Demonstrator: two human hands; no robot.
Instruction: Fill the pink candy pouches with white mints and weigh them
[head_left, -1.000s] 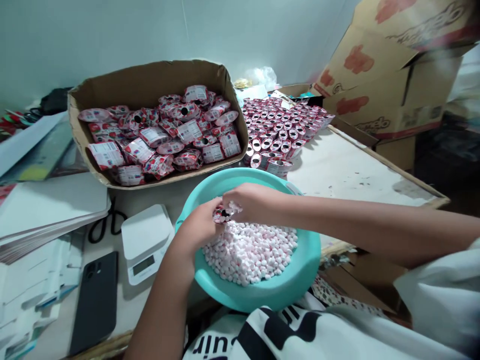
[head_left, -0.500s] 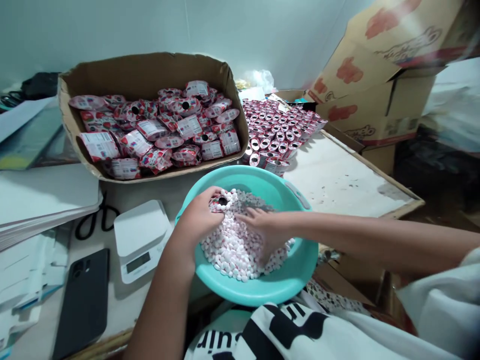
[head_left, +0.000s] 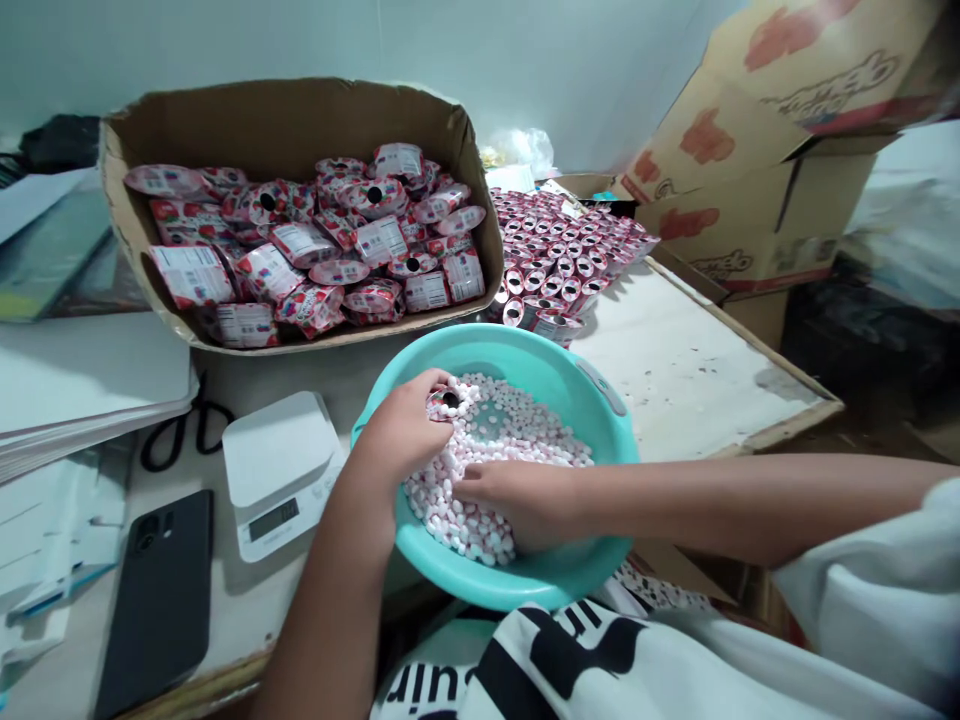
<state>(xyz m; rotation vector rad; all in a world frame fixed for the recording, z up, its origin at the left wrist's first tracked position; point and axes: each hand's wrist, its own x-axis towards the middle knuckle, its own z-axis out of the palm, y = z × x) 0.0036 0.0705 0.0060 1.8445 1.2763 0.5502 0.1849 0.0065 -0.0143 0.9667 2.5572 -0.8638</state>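
Observation:
A turquoise basin [head_left: 517, 590] holds many small white and pinkish candies [head_left: 469, 520]. Inside its left part, my left hand [head_left: 409, 425] is closed around a small printed packet [head_left: 442, 402] with a dark round hole; candies lie at its top. My right hand [head_left: 517, 495] is sunk in the candies at the basin's middle, thumb side up, with most fingers buried, so its grip is hidden. Bare basin floor shows through just beyond the right hand.
Behind the basin, a cardboard box [head_left: 292, 105] holds filled packets [head_left: 304, 243]. Tube-like wrappers [head_left: 570, 250] stand to its right. A white scale [head_left: 277, 465], black phone [head_left: 161, 590], scissors [head_left: 184, 430] and papers [head_left: 90, 375] lie left. Cartons [head_left: 765, 200] are stacked right.
My right hand has moved nearer me and deeper into the candies, leaving a bare patch of basin behind it. My left hand still holds the packet in about the same place.

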